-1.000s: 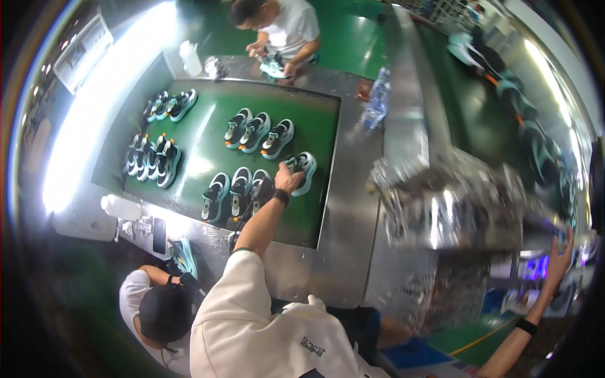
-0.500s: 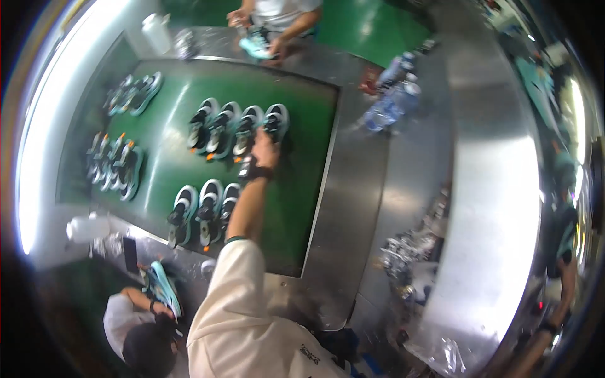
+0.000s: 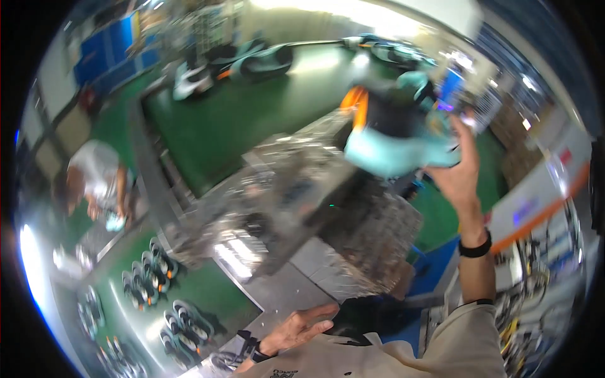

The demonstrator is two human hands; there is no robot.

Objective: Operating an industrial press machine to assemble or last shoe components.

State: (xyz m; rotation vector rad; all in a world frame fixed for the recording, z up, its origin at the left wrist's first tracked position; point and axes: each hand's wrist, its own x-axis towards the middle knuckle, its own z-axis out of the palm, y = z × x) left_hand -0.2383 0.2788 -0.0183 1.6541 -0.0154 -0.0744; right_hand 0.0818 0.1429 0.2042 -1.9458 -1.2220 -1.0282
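Observation:
A sneaker [image 3: 403, 135] with a black upper, a light teal sole and an orange heel tab is held up at the right, smeared by motion. My right hand [image 3: 459, 167], with a black band on its wrist, grips it at the end away from the orange tab. Low in the middle, close to my body, my left hand [image 3: 301, 329] is empty with its fingers stretched out. It wears a dark watch and hovers near the metal table edge [image 3: 283, 299].
At lower left, rows of sneakers [image 3: 149, 271] stand on a green belt [image 3: 217, 302]. More sneakers lie on another green belt [image 3: 208, 148] farther off. Between them is a surface with crumpled clear plastic [image 3: 252, 208]. A person [image 3: 97, 173] handles a teal shoe at left.
My view has swung to the right. My left hand has come back from a sneaker on the green belt and is open near my body. My right hand, unseen before, now holds up a sneaker.

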